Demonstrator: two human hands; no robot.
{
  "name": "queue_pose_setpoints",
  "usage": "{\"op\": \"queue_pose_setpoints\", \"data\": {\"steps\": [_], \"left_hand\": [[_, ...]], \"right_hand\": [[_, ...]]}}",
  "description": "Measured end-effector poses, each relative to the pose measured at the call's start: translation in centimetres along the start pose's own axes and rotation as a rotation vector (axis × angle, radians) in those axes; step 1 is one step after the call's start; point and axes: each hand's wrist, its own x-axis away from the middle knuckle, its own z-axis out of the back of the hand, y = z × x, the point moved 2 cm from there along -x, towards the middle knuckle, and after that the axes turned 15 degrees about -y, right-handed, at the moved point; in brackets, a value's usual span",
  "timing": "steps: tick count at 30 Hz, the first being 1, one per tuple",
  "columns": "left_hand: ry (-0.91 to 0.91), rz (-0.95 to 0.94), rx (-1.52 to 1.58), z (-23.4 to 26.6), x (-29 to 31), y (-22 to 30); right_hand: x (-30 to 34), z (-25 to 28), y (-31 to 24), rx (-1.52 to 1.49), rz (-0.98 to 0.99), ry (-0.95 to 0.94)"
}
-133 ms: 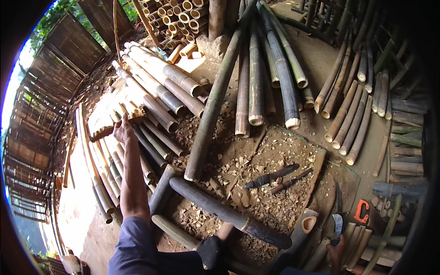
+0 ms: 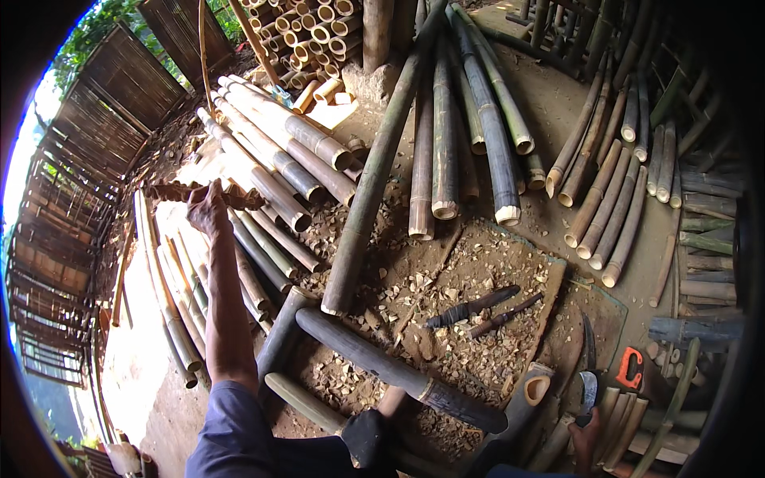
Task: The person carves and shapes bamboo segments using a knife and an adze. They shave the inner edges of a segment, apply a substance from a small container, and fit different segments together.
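Observation:
Stretched out to the left, my left hand [image 2: 207, 210] grips a brown, crinkled, ragged-edged strip [image 2: 169, 191] like a dried sheath or leaf. It is held above the cut bamboo poles [image 2: 179, 279] on the ground. At the lower right my right hand [image 2: 586, 434] is closed round a knife [image 2: 589, 390], whose short, broad blade points away from me. A second dark curved blade [image 2: 588, 341] lies just beyond it. Between my arms stands a low bamboo frame, its dark crossbar [image 2: 398, 370] slanting down to the right.
A long bamboo pole [image 2: 373, 191] leans toward the frame. Wood chips surround a dark long-bladed tool [image 2: 472, 307] and a thin stick [image 2: 506, 315]. An orange-handled saw [image 2: 629, 366] lies at the right. Bamboo bundles [image 2: 470, 135] and stacked cut tubes [image 2: 319, 36] stand farther off.
The strip in my left hand has tilted from showing a broad, pale, sunlit face to a thin dark edge. My left hand has shifted slightly left. My right hand has stayed still.

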Motion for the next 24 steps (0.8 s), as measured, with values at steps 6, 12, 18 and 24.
{"op": "queue_pose_setpoints", "data": {"steps": [6,12,18,24], "left_hand": [[0.026,-0.174,0.107,-3.3,0.0,11.3],[-0.249,-0.373,-0.137,-12.2,-5.1,17.1],[-0.793,-0.541,-0.443,-18.7,-5.8,13.6],[-1.153,-0.457,-0.177,-23.3,17.0,15.3]], "right_hand": [[0.4,2.0,2.1,0.030,0.013,0.021],[-0.2,1.1,2.2,-0.064,-0.028,0.000],[0.1,-0.9,1.6,-0.101,0.034,-0.009],[3.8,1.9,5.3,0.015,-0.021,-0.018]]}}
